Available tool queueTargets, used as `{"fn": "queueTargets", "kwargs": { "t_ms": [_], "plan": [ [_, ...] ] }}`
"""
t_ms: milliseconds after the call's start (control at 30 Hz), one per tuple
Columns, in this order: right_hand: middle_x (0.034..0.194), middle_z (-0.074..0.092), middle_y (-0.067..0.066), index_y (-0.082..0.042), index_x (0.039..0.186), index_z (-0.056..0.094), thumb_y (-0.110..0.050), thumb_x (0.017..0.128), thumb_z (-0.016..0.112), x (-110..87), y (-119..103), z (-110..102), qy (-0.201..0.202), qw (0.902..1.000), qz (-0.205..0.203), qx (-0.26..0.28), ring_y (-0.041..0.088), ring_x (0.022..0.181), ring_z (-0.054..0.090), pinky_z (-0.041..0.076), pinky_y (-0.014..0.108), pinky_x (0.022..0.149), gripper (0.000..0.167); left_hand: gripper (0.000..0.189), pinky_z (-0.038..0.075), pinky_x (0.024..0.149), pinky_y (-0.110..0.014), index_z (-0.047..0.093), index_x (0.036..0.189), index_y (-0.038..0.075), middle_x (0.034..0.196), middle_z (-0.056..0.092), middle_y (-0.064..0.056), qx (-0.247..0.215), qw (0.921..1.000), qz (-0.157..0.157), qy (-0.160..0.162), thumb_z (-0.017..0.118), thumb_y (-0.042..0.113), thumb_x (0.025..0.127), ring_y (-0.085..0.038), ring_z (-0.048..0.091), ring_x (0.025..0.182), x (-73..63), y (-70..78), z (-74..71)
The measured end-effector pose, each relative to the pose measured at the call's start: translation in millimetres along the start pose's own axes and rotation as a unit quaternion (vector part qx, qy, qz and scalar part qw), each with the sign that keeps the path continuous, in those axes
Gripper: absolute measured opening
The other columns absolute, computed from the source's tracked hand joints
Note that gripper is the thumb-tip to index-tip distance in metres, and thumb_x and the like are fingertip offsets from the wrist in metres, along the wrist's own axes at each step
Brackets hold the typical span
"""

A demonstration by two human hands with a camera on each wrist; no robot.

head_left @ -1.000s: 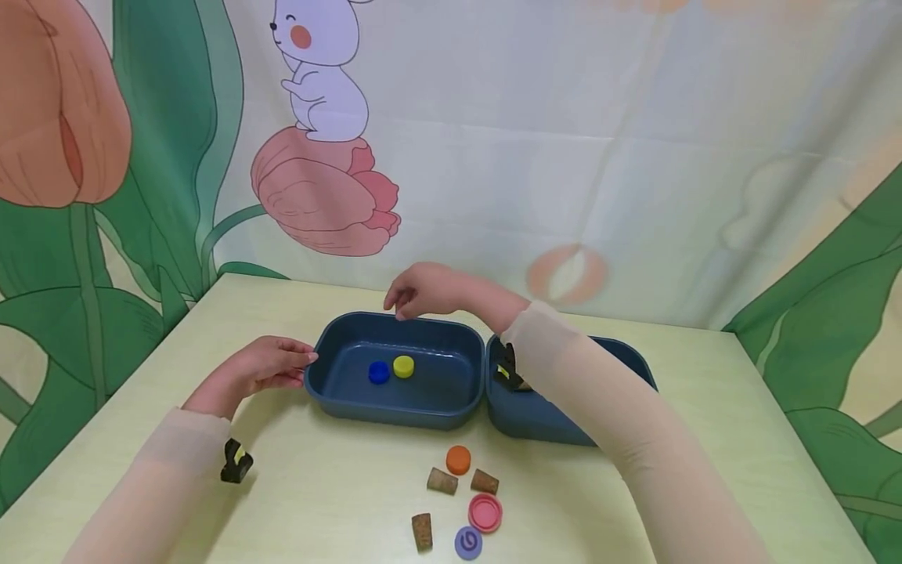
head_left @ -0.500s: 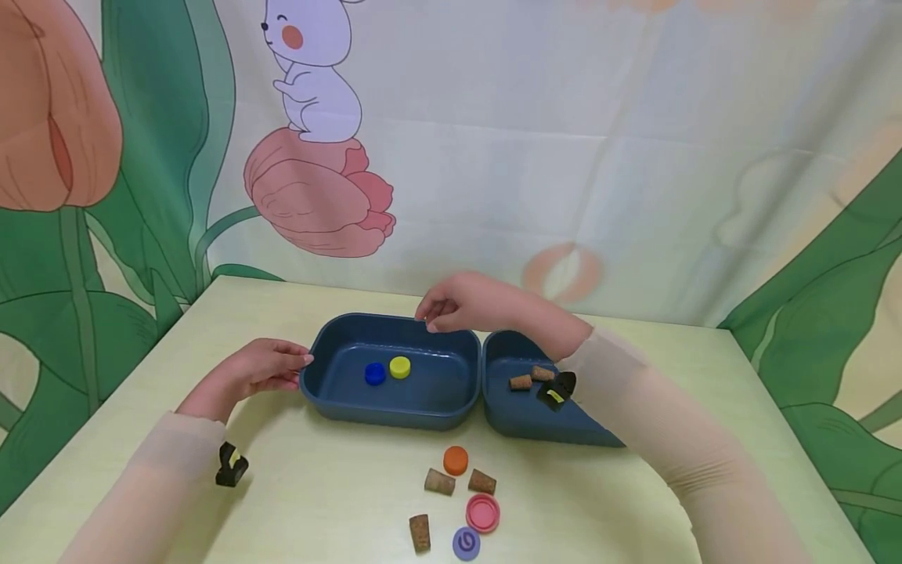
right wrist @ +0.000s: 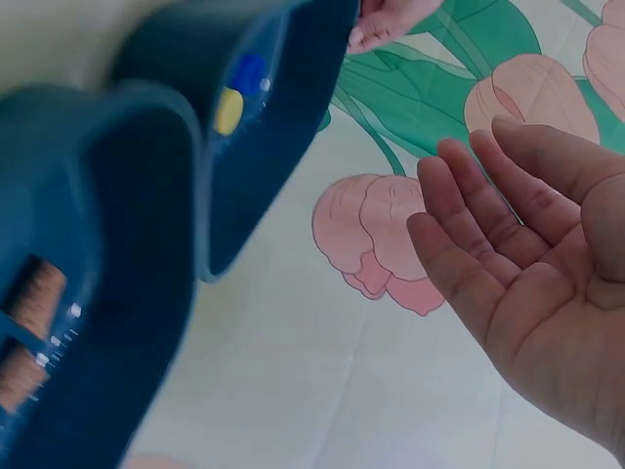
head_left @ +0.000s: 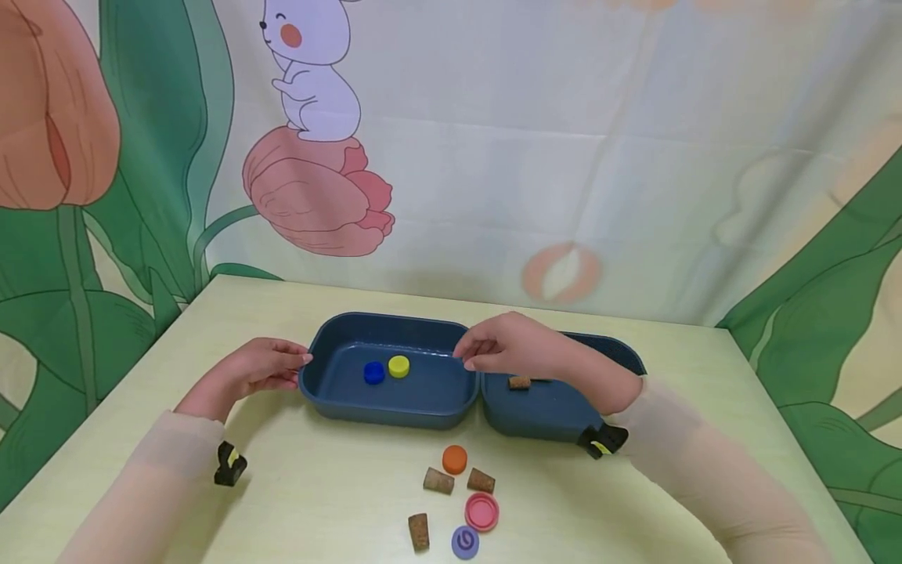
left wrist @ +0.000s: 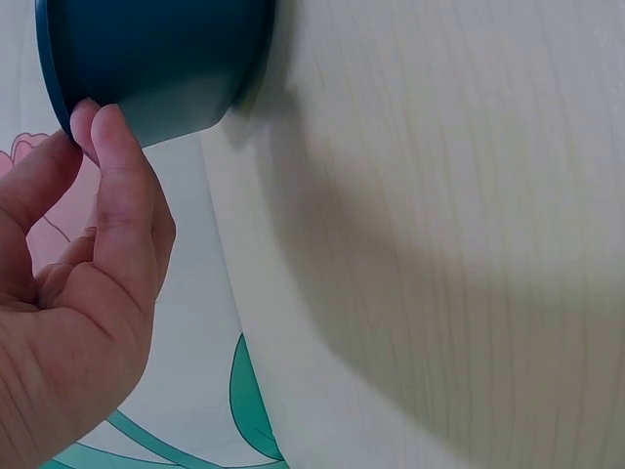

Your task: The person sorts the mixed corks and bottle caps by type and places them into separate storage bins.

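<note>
At the left end of the left dark-blue tray, my left hand pinches the rim between thumb and fingers; the left wrist view shows the fingertips right at that edge. Inside lie a blue bottle cap and a yellow bottle cap. My right hand hovers over where the two trays meet, holding nothing, its fingers loosely bent in the right wrist view. Partly behind it stands the right dark-blue tray. Two corks show inside that tray in the right wrist view, one a cork.
In front of the trays on the table lie an orange cap, a pink cap, a purple cap and three corks, the nearest cork standing apart. A printed curtain hangs behind.
My right hand has moved right and toward me, from the left tray's far rim to between the trays. My left hand stays at the left tray's end.
</note>
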State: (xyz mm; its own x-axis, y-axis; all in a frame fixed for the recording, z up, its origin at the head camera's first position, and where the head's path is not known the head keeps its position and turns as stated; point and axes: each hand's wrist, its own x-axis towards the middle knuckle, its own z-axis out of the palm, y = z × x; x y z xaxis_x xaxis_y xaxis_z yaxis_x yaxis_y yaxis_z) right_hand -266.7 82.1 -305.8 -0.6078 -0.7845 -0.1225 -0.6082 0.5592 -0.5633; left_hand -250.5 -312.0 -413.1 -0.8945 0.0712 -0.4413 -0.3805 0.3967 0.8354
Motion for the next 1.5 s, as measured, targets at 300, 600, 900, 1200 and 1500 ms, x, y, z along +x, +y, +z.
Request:
{"fn": "queueTargets", "kwargs": {
  "t_ms": [300,600,900,1200,1500],
  "plan": [
    [0.113,0.076,0.004,-0.01,0.117,0.074,-0.016,0.101,0.065,-27.6,13.5,29.6,0.006,1.0,0.001,-0.006,0.014,0.102,0.072,0.06,0.024,0.09,0.02,0.054,0.061,0.073,-0.018,0.041,0.145,-0.013,0.084,0.064,0.004,0.001,1.0,-0.005,0.002,0.056,0.021,0.106,-0.007,0.063,0.075,-0.6,1.8,0.4],
    [0.109,0.077,0.007,-0.006,0.113,0.075,-0.011,0.096,0.071,-45.6,28.5,54.2,0.012,0.9999,-0.009,0.004,0.01,0.095,0.071,0.061,0.03,0.092,0.019,0.052,0.06,0.071,-0.018,0.041,0.144,-0.014,0.082,0.063,0.004,0.0,1.0,0.0,-0.001,0.055,0.02,0.107,-0.007,0.062,0.073,-0.8,1.6,1.4],
    [0.104,0.078,0.009,-0.001,0.113,0.075,-0.012,0.096,0.071,-53.7,44.5,83.6,0.019,0.9979,0.022,0.058,0.003,0.087,0.067,0.056,0.015,0.079,0.021,0.05,0.06,0.071,-0.018,0.043,0.142,-0.014,0.08,0.063,0.005,-0.007,0.9999,0.006,-0.005,0.055,0.019,0.107,-0.006,0.062,0.072,-0.4,-1.5,1.9],
    [0.101,0.078,0.008,0.0,0.113,0.075,-0.009,0.093,0.071,-57.4,48.9,104.5,0.015,0.9976,0.047,0.049,0.005,0.083,0.067,0.054,0.015,0.074,0.022,0.051,0.06,0.071,-0.018,0.043,0.143,-0.014,0.081,0.064,0.005,-0.008,1.0,0.004,-0.002,0.055,0.02,0.106,-0.007,0.062,0.074,-0.4,-0.2,1.4],
    [0.098,0.078,0.01,0.004,0.114,0.074,-0.008,0.09,0.073,-54.9,49.1,119.9,0.024,0.9974,0.047,0.049,0.006,0.082,0.068,0.054,0.015,0.073,0.027,0.052,0.061,0.072,-0.019,0.042,0.143,-0.014,0.083,0.065,0.004,-0.006,1.0,0.003,0.0,0.056,0.021,0.106,-0.007,0.063,0.074,0.7,-1.6,0.9]
  ]
}}
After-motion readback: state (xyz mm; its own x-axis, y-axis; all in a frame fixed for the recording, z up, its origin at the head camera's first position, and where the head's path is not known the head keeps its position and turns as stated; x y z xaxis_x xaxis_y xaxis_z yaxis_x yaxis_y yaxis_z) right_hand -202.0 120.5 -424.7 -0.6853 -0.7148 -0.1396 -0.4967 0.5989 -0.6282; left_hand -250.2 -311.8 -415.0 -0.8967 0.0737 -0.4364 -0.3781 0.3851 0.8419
